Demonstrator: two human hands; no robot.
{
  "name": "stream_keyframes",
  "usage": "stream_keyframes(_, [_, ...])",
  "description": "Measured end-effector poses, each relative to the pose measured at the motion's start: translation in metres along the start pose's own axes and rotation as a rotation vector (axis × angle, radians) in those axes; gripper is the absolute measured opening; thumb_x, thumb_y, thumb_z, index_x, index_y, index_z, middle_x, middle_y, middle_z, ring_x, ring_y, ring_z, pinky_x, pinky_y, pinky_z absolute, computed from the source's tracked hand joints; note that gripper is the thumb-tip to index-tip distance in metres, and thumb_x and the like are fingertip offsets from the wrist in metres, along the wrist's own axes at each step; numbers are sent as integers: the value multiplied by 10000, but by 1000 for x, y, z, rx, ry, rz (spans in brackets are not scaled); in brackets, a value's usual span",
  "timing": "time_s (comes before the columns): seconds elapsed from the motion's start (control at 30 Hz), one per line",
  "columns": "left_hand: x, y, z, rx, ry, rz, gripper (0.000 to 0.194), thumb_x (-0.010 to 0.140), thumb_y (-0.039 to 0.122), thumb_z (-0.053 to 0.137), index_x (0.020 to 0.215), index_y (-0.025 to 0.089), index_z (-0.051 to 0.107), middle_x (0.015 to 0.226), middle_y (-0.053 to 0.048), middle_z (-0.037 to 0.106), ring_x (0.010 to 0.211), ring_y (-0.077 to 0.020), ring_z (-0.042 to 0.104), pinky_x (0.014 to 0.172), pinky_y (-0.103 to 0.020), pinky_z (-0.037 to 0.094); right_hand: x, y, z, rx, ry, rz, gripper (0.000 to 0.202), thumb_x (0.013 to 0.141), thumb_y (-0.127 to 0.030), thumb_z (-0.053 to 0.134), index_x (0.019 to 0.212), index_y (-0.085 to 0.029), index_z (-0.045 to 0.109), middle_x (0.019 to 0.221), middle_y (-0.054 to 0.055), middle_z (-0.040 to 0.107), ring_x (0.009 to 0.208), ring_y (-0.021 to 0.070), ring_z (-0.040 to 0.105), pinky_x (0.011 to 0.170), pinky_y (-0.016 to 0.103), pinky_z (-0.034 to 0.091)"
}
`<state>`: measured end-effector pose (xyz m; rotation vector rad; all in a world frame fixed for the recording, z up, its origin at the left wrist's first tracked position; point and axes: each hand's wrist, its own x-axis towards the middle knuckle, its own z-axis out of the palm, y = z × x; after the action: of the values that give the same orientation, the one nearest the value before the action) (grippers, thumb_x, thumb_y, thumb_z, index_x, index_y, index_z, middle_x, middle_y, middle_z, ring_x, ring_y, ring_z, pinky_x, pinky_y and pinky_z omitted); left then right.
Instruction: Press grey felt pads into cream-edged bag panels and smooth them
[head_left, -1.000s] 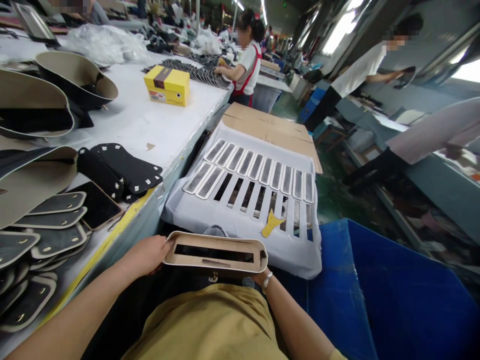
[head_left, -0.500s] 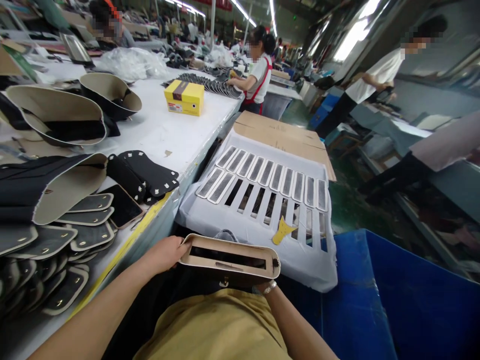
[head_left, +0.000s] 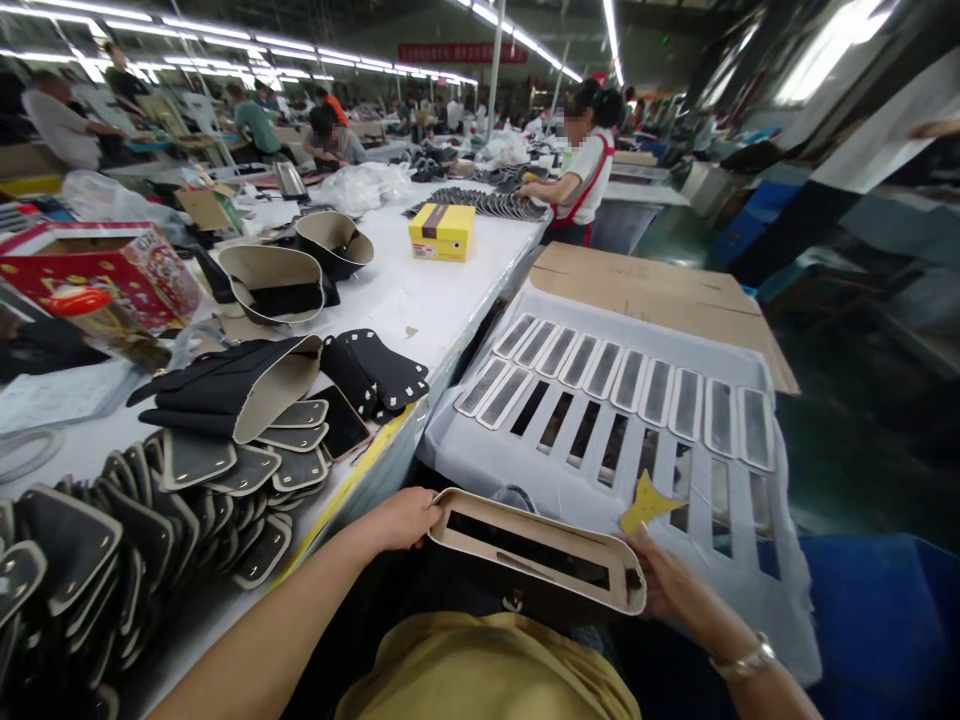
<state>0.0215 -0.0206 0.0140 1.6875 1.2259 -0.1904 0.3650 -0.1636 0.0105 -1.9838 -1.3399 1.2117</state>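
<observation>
A black bag body with a beige inside and a long rectangular slot in its base lies across my lap, its open side facing up. My left hand is closed on its left corner, thumb at the rim. At the opposite end, my right hand grips the bag's right side, with the fingers partly hidden behind it. A small clasp shows on the bag's near face. Just beyond my right hand, a yellow fork-shaped scrap rests on a white slotted rack. Rows of grey, white-edged strips lie on that rack.
On the left, the white table carries black flaps, several other bag bodies and a yellow box. Cardboard lies behind the rack. A blue bin stands right. A person works at the table's far end.
The view has swung left, so things appear further right. My right hand has come up from beneath the bag to its right end. My left hand keeps its hold.
</observation>
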Motion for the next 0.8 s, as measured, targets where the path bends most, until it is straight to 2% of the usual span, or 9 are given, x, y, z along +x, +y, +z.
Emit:
stream_keyframes(0.07, [2,1,0,18,11,-3,173,779,283,383,720,165,495,492,18,476,423,-108,487,387,-175,338,-8,-14,-10,-143,-69,-28,549,880,-523,273,1143,-137,562,646,74,655,476,195,595,433,299,507])
stream_keyframes(0.17, [3,2,-1,32,6,-10,202,785,301,383,711,159,507,479,13,474,399,-109,471,375,-183,328,-14,-26,-11,-356,-57,-186,379,864,-392,369,1032,-158,615,921,127,682,781,238,658,731,359,543])
stream_keyframes(0.23, [3,2,-1,28,-6,-3,229,792,333,390,739,155,524,485,13,482,389,-107,459,368,-187,339,-14,-28,-8,-430,-39,-272,301,825,-305,404,934,-155,641,1054,155,650,989,277,607,912,412,461])
stream_keyframes(0.27, [2,3,-2,24,-15,0,246,792,361,402,770,155,534,493,16,488,389,-107,459,365,-189,348,-13,-27,-6,-471,-42,-303,292,813,-273,399,916,-150,643,1070,162,643,1017,284,594,936,425,440])
stream_keyframes(0.4, [-4,6,-6,-56,-99,66,383,744,484,518,965,173,548,561,36,498,433,-103,483,366,-180,387,-9,-27,-5,-462,-34,-253,294,840,-278,370,893,-177,641,932,126,680,865,249,640,839,379,483])
stream_keyframes(0.53, [-7,8,-17,-112,-125,123,493,735,512,551,1124,209,527,599,41,509,438,-92,479,352,-160,373,-8,-35,-14,-348,-30,-142,248,787,-419,528,829,-213,660,791,85,680,734,224,630,741,316,482])
stream_keyframes(0.6, [-2,5,-27,-126,-133,132,530,752,544,529,1156,200,530,564,45,508,405,-83,457,350,-160,361,-6,-37,-21,-311,-51,-89,301,759,-466,559,889,-217,665,781,80,670,741,225,618,740,316,470])
stream_keyframes(0.7, [25,-3,-41,-270,-66,142,595,781,640,424,1045,138,603,484,47,475,350,-64,398,339,-161,310,5,-31,-32,-210,-75,36,460,782,-555,461,1027,-202,623,697,53,615,603,185,580,601,297,469])
stream_keyframes(0.8, [78,-3,-52,-522,149,92,625,771,679,411,915,110,624,512,37,483,373,-53,401,345,-159,278,28,-17,-37,29,-43,121,558,758,-644,366,986,-184,585,593,-9,500,405,111,453,400,241,383])
